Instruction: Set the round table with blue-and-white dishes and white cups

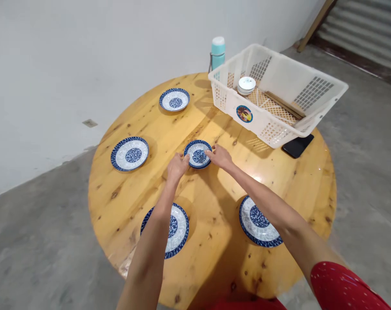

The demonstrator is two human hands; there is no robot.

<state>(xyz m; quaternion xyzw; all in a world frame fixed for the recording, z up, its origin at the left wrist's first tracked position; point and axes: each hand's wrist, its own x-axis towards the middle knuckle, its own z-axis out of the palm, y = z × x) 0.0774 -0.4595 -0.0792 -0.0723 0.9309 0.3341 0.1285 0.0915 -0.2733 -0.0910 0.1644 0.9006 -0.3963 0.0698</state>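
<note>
Near the middle of the round wooden table (215, 224), my left hand (178, 166) and my right hand (220, 156) grip opposite rims of a small blue-and-white plate (198, 154). Thumbs rest on the rim, and the other fingers are curled at its edge. Whether a second plate is stacked beneath it I cannot tell. Larger plates of the same pattern lie around it: a back plate (174, 99), a left plate (130, 154), a front-left plate (178, 228) partly behind my left forearm, and a front-right plate (256, 221) partly covered by my right forearm.
A white plastic basket (228, 103) stands at the back right, holding small white bowls (246, 84) and wooden chopsticks (284, 104). Behind it is a turquoise bottle (218, 54). A black phone (298, 146) lies by the basket's front corner. A white wall (69, 64) runs behind the table.
</note>
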